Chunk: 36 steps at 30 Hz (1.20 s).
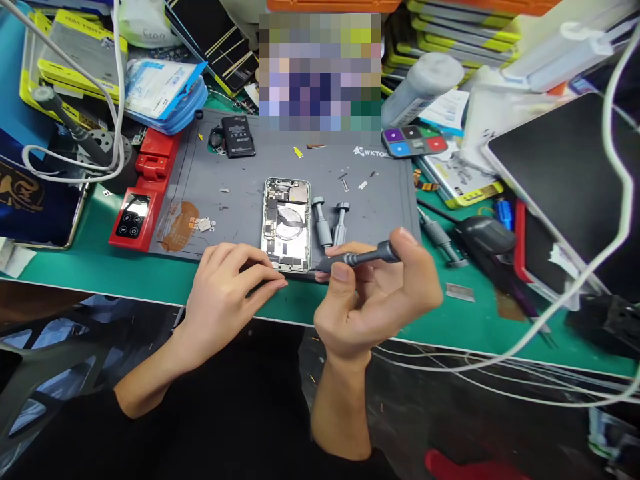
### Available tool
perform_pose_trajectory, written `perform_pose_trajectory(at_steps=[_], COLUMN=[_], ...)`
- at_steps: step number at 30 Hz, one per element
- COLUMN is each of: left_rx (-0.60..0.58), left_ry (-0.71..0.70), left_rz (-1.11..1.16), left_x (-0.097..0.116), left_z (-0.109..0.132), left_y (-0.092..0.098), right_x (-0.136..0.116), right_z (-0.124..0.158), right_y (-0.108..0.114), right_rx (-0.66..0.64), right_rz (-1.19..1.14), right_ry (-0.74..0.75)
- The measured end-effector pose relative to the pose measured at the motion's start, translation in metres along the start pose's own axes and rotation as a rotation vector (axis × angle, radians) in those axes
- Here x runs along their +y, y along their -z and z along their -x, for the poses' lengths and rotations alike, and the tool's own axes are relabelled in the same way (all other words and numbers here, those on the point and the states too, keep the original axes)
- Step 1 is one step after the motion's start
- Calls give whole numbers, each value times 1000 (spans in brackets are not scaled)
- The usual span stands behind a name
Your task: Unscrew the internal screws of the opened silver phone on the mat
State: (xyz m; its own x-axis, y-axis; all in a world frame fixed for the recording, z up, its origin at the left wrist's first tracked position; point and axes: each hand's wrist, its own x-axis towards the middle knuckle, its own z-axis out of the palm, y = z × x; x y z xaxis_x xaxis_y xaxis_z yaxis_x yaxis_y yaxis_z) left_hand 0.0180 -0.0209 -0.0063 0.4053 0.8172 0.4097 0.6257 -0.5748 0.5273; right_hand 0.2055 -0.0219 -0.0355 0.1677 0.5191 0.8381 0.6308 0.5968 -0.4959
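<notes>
An opened phone point(273, 230) lies on the grey work mat, its back housing and inner boards exposed. My right hand point(360, 313) grips a dark grey screwdriver point(369, 256), one finger against its end cap. The screwdriver slants left, its tip at the phone's lower right corner. My left hand point(220, 283) rests at the phone's lower left corner, thumb and index fingertip nearly together; whether something small is between them is hidden. Two grey screwdrivers, one nearer point(323, 223) the phone and one point(341, 223) farther right, lie beside it.
On the grey mat point(240, 180) lie a black phone battery point(239, 137) and small loose parts. A red device point(133, 217) borders it on the left. A magnetic-looking coloured tray point(414, 142) and another screwdriver point(441, 237) lie right. A white cable point(590, 267) loops across the right side.
</notes>
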Motion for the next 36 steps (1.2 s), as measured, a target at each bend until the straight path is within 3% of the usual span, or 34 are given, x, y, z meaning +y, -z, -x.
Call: perform_pose_trajectory(at_steps=[6,28,33,36], left_rx=[28,0,-4,4], left_ry=[-21,-23,-19,-24], left_rz=[-25,-58,-57,-61], left_x=[0,0,0,0], left_z=[1,-1,0,0], left_y=[-3,-2,-2,-2], right_x=[-6,-6,-5,-3], right_z=[-5,1,2,0], right_y=[0,1,1,1], right_rx=[63,-97,-31,49], right_rz=[-147,-234,-168,-134], right_ry=[-90,-79,-78,20])
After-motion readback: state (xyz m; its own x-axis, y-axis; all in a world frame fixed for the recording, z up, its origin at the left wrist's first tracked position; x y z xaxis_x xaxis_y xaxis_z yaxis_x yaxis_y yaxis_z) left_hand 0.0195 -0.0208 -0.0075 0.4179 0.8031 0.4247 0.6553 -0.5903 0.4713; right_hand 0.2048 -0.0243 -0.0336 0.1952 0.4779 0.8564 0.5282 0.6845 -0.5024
